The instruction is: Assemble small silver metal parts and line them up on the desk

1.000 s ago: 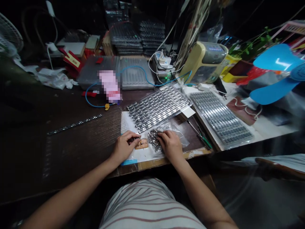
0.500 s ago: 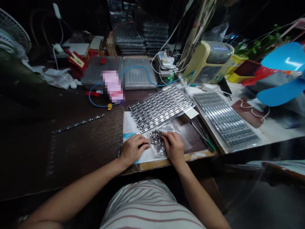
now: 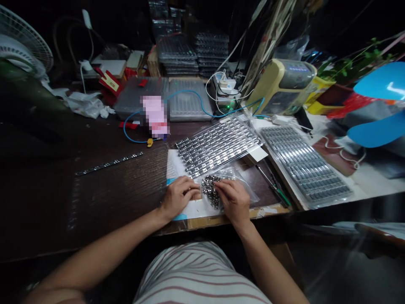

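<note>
A heap of small shiny metal parts (image 3: 210, 189) lies on a clear plastic bag (image 3: 245, 184) near the table's front edge. My right hand (image 3: 233, 198) is over the heap's right side, thumb and forefinger pinched at the parts; what is between the tips is too small to make out. Left of the heap, my left hand (image 3: 179, 196) rests over a white sheet (image 3: 191, 210), fingers curled and thumb against forefinger; anything in that pinch is hidden. Just beyond both hands, a clear tray (image 3: 218, 145) holds several rows of metal strips.
To the right lies another filled tray (image 3: 303, 164), with a green-handled screwdriver (image 3: 281, 196) beside it. One loose metal strip (image 3: 109, 164) is on the dark table at left. Behind are a phone (image 3: 155, 116) with a blue cable, stacked trays (image 3: 177, 52) and a yellow machine (image 3: 268, 86).
The whole view has shifted slightly, so things sit a little further right and lower. My right hand has moved in over the heap, its fingertips still pinched. My left hand stays beside it.
</note>
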`<state>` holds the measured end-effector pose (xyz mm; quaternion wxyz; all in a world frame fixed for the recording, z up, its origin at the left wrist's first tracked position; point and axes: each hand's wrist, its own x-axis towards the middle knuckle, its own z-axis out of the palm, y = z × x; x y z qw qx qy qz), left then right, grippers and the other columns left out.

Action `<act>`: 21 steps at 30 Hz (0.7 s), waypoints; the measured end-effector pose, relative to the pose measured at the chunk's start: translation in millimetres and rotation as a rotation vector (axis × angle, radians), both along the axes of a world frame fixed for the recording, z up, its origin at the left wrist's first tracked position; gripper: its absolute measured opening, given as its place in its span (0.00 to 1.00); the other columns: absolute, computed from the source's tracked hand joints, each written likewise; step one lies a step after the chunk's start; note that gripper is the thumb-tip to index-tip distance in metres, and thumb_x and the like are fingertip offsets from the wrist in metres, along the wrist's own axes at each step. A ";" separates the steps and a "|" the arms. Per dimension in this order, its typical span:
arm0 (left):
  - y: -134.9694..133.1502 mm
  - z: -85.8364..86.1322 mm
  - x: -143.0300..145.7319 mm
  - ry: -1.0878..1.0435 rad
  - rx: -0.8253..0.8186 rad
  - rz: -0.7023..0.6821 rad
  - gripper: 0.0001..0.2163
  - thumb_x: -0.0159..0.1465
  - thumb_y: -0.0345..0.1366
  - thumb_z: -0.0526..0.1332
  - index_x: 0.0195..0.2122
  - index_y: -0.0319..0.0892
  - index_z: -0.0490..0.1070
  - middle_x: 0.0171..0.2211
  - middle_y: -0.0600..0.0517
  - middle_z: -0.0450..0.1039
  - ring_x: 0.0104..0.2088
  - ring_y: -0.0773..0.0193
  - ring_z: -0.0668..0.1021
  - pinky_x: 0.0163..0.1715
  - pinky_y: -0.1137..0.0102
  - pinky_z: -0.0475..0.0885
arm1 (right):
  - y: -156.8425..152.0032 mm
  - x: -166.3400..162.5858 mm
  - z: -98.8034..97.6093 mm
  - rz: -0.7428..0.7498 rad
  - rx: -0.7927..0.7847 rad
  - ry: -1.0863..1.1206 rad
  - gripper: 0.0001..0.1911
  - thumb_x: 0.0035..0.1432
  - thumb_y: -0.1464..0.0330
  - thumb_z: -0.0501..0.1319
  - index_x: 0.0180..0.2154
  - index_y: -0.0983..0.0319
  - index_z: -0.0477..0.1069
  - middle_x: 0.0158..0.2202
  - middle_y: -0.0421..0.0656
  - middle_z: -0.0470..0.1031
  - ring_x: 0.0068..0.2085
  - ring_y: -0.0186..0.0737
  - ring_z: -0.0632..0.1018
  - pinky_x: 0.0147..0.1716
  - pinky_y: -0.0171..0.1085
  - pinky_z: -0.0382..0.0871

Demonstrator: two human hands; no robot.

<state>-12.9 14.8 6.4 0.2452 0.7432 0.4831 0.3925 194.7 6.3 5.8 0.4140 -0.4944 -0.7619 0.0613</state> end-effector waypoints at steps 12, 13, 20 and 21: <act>100.5 -6.8 -146.8 0.346 -0.066 0.587 0.10 0.58 0.41 0.60 0.34 0.43 0.78 0.39 0.50 0.77 0.41 0.59 0.76 0.44 0.66 0.67 | -3.3 -51.4 -9.6 0.105 -0.165 -0.124 0.07 0.60 0.63 0.61 0.33 0.55 0.77 0.36 0.40 0.78 0.37 0.36 0.75 0.35 0.36 0.60; 97.8 -8.1 -148.0 0.363 -0.065 0.594 0.10 0.58 0.41 0.59 0.34 0.44 0.78 0.40 0.50 0.77 0.41 0.58 0.76 0.44 0.65 0.66 | -3.1 -50.9 -10.1 0.110 -0.169 -0.123 0.07 0.60 0.63 0.61 0.33 0.55 0.77 0.36 0.40 0.78 0.37 0.37 0.75 0.35 0.37 0.60; 108.6 8.0 -113.6 0.437 0.022 0.480 0.09 0.60 0.39 0.58 0.36 0.46 0.77 0.40 0.50 0.77 0.42 0.56 0.75 0.45 0.63 0.63 | -4.0 -52.1 -9.0 0.127 -0.177 -0.170 0.06 0.60 0.64 0.61 0.35 0.53 0.77 0.36 0.39 0.77 0.37 0.38 0.72 0.35 0.38 0.59; 115.4 10.4 -103.4 0.434 0.022 0.438 0.09 0.60 0.39 0.58 0.35 0.45 0.77 0.39 0.50 0.77 0.42 0.56 0.75 0.44 0.63 0.63 | -4.5 -51.2 -7.8 0.123 -0.171 -0.186 0.06 0.60 0.63 0.61 0.36 0.53 0.77 0.37 0.40 0.77 0.37 0.38 0.72 0.35 0.38 0.59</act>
